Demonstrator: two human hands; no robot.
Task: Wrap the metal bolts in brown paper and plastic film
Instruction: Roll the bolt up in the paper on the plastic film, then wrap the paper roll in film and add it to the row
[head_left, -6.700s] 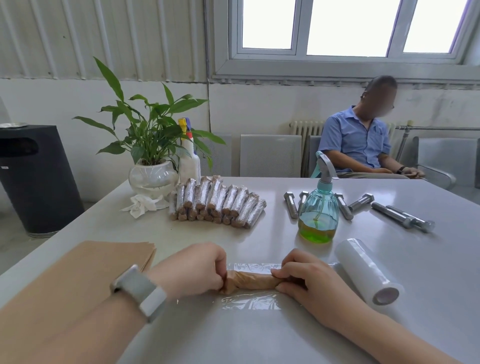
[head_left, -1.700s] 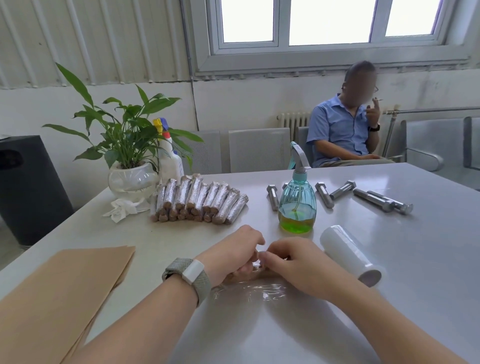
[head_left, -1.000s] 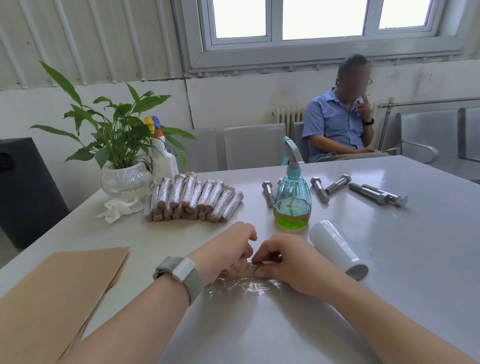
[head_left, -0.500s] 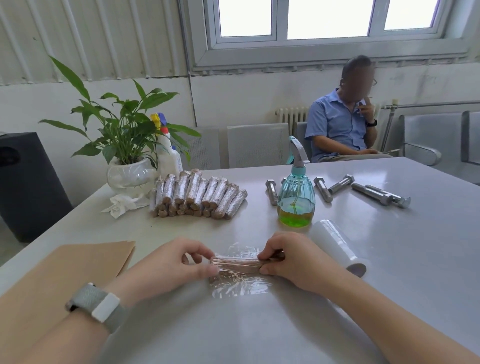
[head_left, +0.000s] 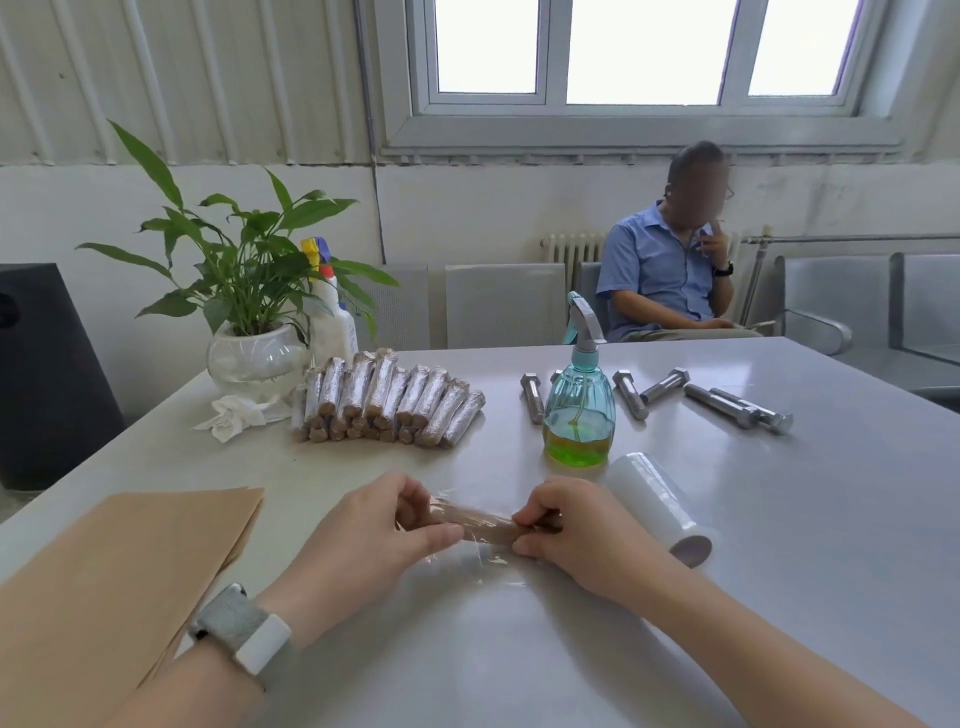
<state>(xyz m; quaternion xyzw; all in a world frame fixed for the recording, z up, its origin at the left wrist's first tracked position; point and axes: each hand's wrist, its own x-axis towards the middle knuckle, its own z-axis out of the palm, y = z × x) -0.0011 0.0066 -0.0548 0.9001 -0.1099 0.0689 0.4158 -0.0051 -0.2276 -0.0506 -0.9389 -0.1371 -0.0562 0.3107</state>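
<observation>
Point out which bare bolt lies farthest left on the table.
The bare bolt just left of the green spray bottle; the other unwrapped bolts all lie to that bottle's right.

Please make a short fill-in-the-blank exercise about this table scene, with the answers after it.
1. Both hands hold the wrapped bolt; the left hand wears a ____ on its wrist.
2. The liquid in the spray bottle is ____.
3. The film roll lies beside the ____ hand.
4. The brown paper lies on the person's ____ side.

Answers: watch; green; right; left
</observation>
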